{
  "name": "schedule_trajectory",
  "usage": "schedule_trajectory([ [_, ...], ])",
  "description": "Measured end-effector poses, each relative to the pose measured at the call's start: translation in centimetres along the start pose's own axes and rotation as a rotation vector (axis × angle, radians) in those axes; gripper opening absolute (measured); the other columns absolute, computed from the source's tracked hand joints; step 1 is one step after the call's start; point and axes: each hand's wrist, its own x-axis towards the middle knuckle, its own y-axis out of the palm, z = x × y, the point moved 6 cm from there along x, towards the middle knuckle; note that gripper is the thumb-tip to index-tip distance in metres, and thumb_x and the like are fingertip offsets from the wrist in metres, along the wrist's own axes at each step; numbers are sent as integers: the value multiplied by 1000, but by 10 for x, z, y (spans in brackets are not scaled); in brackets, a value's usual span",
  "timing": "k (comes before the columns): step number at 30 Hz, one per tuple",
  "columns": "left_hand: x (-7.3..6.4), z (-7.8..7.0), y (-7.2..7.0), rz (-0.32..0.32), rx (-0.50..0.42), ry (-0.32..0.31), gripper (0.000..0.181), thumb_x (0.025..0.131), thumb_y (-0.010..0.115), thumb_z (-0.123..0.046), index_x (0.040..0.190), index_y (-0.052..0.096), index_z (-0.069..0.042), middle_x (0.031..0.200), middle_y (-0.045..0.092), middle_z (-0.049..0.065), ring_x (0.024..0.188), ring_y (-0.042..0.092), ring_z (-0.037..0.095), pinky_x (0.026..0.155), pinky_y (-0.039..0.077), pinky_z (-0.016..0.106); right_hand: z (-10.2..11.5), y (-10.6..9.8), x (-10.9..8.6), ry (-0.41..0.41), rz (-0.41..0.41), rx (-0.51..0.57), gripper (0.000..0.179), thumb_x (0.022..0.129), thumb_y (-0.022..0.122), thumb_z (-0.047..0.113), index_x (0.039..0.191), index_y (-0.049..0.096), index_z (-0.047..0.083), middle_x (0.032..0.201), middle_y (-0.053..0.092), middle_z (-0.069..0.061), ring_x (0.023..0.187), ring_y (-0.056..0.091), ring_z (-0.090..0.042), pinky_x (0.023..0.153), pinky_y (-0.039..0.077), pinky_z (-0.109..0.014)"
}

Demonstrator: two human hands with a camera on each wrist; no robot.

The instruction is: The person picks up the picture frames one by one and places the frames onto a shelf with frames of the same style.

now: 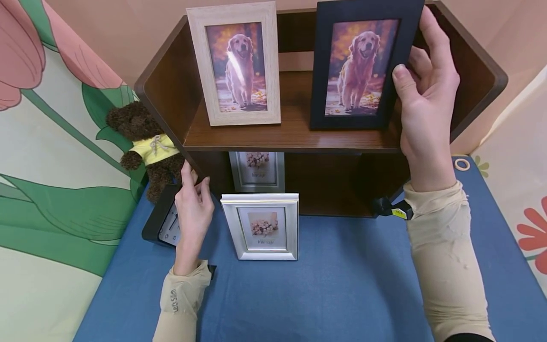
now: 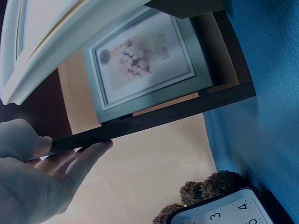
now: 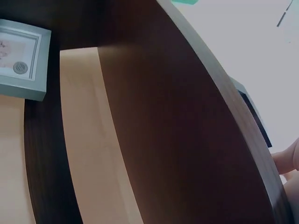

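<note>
A dark brown wooden shelf unit point(image 1: 290, 137) stands on the blue tabletop. On its upper board, at the right, is a black photo frame point(image 1: 363, 121) with a golden retriever picture. My right hand point(image 1: 431, 99) holds this frame by its right edge, thumb in front, other fingers partly hidden behind. A pale wood photo frame point(image 1: 241, 73) with the same picture stands left of it. My left hand point(image 1: 194, 209) grips the shelf's left side panel point(image 2: 154, 119), thumb on one face and fingers on the other.
A silver photo frame point(image 1: 262, 228) stands before the shelf. A grey-green photo frame point(image 1: 258, 173) is in the lower compartment. Left of the shelf are a brown teddy bear point(image 1: 149, 142) in yellow and a black-cased clock point(image 2: 229, 210). A small ring point(image 1: 461, 164) lies at the right.
</note>
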Motion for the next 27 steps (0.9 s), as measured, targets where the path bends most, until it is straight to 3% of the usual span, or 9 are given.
schedule_trajectory([
  [7,-2,2,0,6,-7,-13,61,107,57,7,164,37,-5,140,66,26,102,75,47,84,61,61,-1,0,-4,-35,29,-176,57,106,55,-8,161,48,6,152,54,-6,135,54,-28,111,51,-36],
  [17,-1,1,1,7,-15,-15,61,108,57,6,164,38,-6,142,65,24,104,74,46,87,60,60,-3,0,-2,10,88,-134,60,108,52,-7,165,42,9,153,50,-8,132,53,-28,109,52,-38],
  [20,-1,1,1,5,-12,-15,60,108,57,6,163,38,-6,142,65,25,104,75,47,87,61,60,-3,1,-3,-8,107,-135,59,108,52,-5,164,42,9,152,51,-9,133,52,-28,109,52,-39],
  [27,-2,0,-1,10,4,-22,59,108,57,4,163,38,-5,142,65,26,100,75,47,84,61,61,-5,-1,-4,58,71,-110,62,108,51,-3,166,36,13,153,49,-9,138,46,-23,114,46,-43],
])
